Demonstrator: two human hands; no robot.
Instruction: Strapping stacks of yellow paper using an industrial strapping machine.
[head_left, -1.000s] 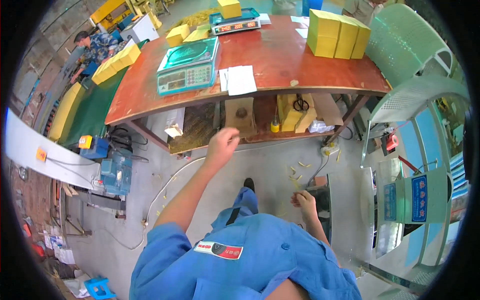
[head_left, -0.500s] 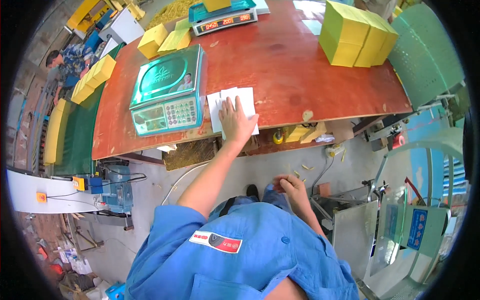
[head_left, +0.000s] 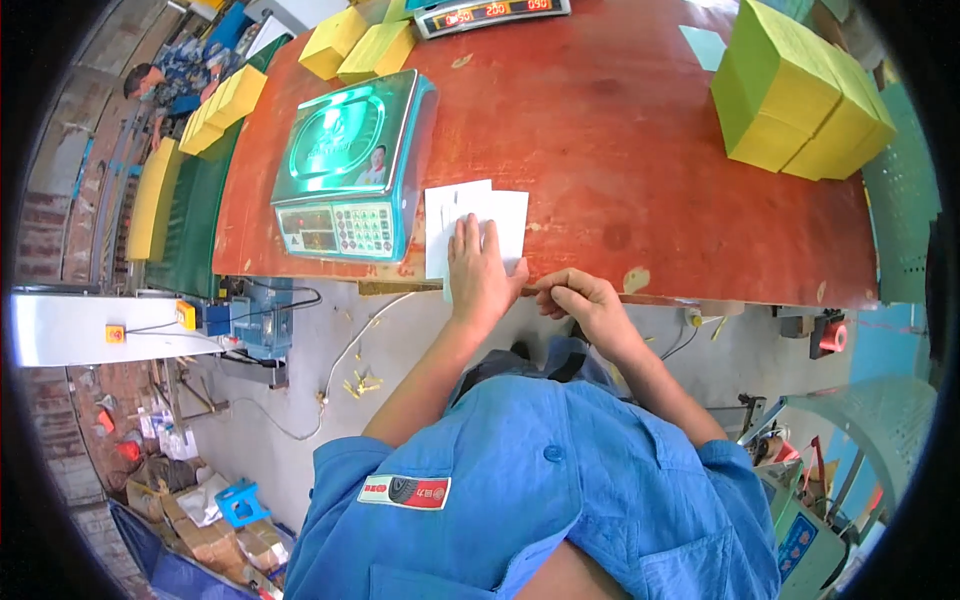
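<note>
Red-brown table (head_left: pixel 640 130) is topped by teal scale (head_left: pixel 350 170) and yellow boxes (head_left: pixel 800 100); white paper sheets (head_left: pixel 500 215) at the near edge are pressed flat by left hand (head_left: pixel 478 275); right hand (head_left: pixel 585 305) is pinched at the edge, contents untellable; nothing lifted yet.

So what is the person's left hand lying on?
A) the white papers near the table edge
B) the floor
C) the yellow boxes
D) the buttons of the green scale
A: the left hand lies flat on the white papers at the near edge of the red table, just right of the green scale, while the yellow boxes sit far off at the table's right end.
</note>
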